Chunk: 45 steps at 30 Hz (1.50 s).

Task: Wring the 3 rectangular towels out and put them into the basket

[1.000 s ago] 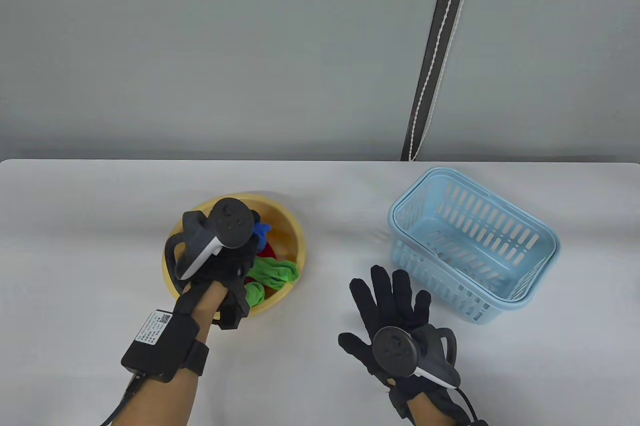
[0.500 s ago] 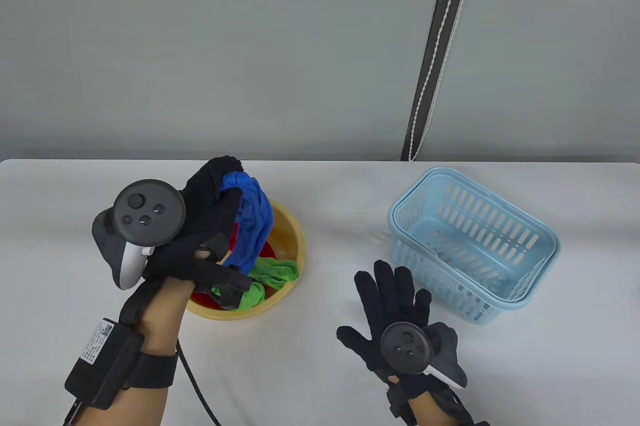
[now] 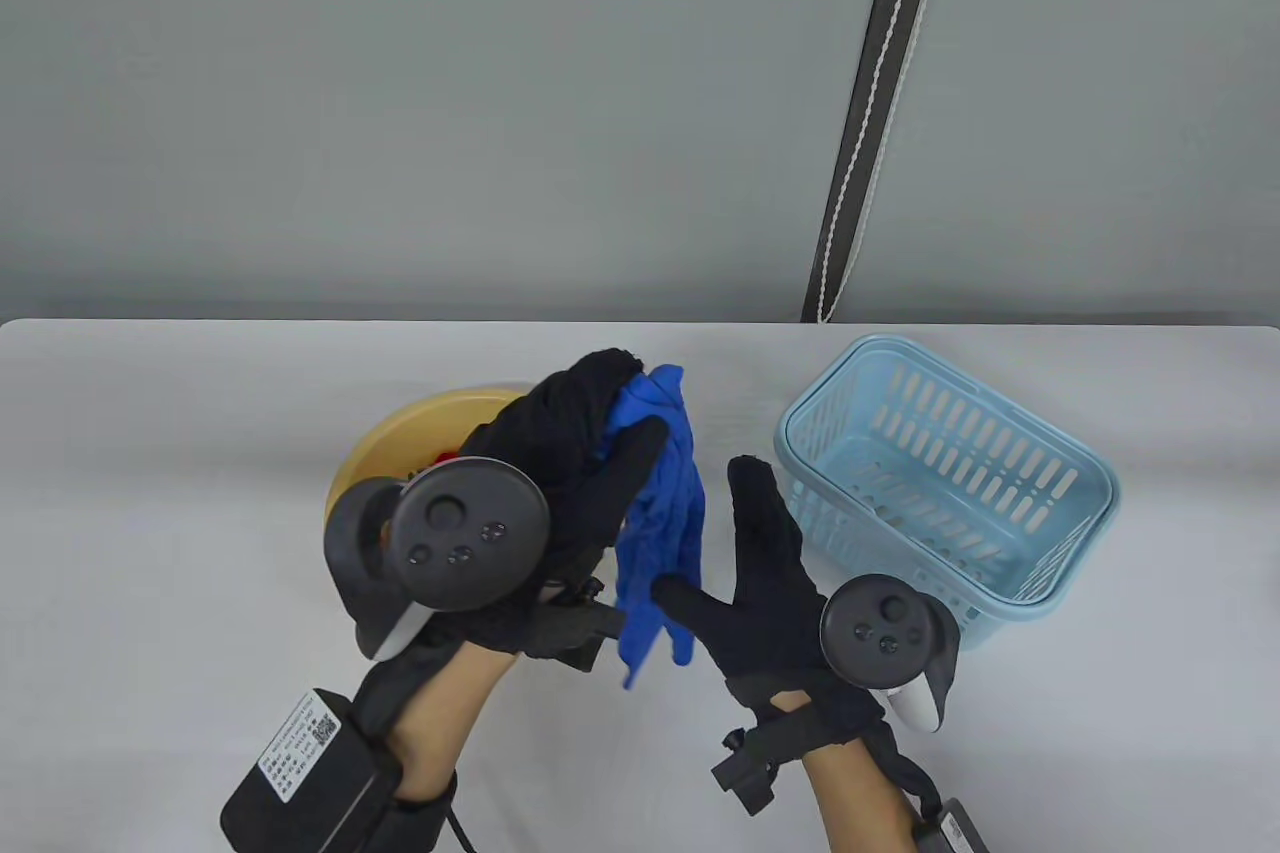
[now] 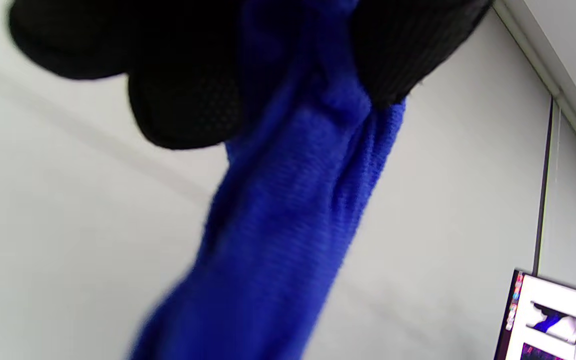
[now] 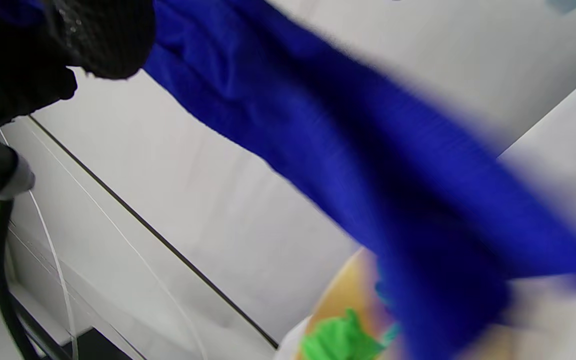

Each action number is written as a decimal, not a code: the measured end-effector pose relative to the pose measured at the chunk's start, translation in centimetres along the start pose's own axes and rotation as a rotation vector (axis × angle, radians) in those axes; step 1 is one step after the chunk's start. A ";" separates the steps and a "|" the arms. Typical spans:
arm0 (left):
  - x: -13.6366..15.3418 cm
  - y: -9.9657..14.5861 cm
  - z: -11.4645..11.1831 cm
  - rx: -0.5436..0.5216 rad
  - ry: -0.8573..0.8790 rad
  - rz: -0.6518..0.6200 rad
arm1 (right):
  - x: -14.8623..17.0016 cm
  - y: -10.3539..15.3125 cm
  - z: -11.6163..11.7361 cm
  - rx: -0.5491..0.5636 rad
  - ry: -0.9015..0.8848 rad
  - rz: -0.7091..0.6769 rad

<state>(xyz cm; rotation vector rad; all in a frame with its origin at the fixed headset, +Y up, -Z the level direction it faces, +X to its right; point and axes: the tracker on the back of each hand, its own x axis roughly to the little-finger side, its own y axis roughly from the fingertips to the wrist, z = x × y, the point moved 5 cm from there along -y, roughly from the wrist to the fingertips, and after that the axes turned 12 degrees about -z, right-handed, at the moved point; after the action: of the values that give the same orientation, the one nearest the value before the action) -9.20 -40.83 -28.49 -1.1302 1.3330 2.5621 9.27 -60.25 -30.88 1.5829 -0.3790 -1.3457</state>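
Observation:
My left hand (image 3: pixel 610 423) grips the top of a blue towel (image 3: pixel 660 513) and holds it up in the air between the yellow bowl (image 3: pixel 400 433) and the light blue basket (image 3: pixel 950 493). The towel hangs down in a bunched strip. My right hand (image 3: pixel 760 543) is raised beside it, fingers straight, with the thumb touching the towel's lower part. In the left wrist view the gloved fingers (image 4: pixel 183 90) clamp the blue towel (image 4: pixel 288 200) at its top. The right wrist view shows the blue towel (image 5: pixel 368 165) blurred, over a green towel (image 5: pixel 338 340) in the bowl (image 5: pixel 343 290).
My left hand and its tracker hide most of the bowl; a sliver of red towel (image 3: pixel 450 458) shows inside it. The basket stands at the right with nothing in it. A dark strip with a white cord (image 3: pixel 870 123) runs down the grey wall behind.
My left hand has lifted the blue towel out of the bowl and carried it right. My right hand has risen off the table and moved left to the towel's lower part.

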 end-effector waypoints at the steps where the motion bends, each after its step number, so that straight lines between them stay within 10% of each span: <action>1: -0.7 0.1 -0.4 0.006 -0.022 -0.009 | 0.0 -0.2 0.3 0.000 -0.025 0.012; 9: 0.0 1.6 -2.1 0.059 -0.037 0.083 | 1.1 0.2 2.7 -0.006 -0.044 0.005; 18: 12.8 8.7 -3.8 0.081 0.191 0.525 | 4.7 1.3 1.7 0.012 -0.363 0.014; 24: 16.7 14.7 -9.7 0.229 0.462 0.668 | 6.2 2.0 0.1 0.076 -0.484 0.004; 34: 14.3 15.9 -6.7 -0.102 0.220 0.236 | 6.7 2.7 -2.6 0.090 -0.312 0.033; 39: 7.5 12.9 -12.7 0.219 0.339 -0.027 | 6.2 2.3 -1.5 -0.015 -0.304 0.031; 45: 5.7 12.7 -20.1 0.503 0.300 -0.042 | 6.3 2.5 -0.1 -0.070 -0.492 0.058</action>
<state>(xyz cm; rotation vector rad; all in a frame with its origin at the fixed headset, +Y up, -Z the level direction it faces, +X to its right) -6.04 -64.96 -30.54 -1.4340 1.8476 1.9033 12.34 -66.06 -32.43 1.1611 -0.6618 -1.6789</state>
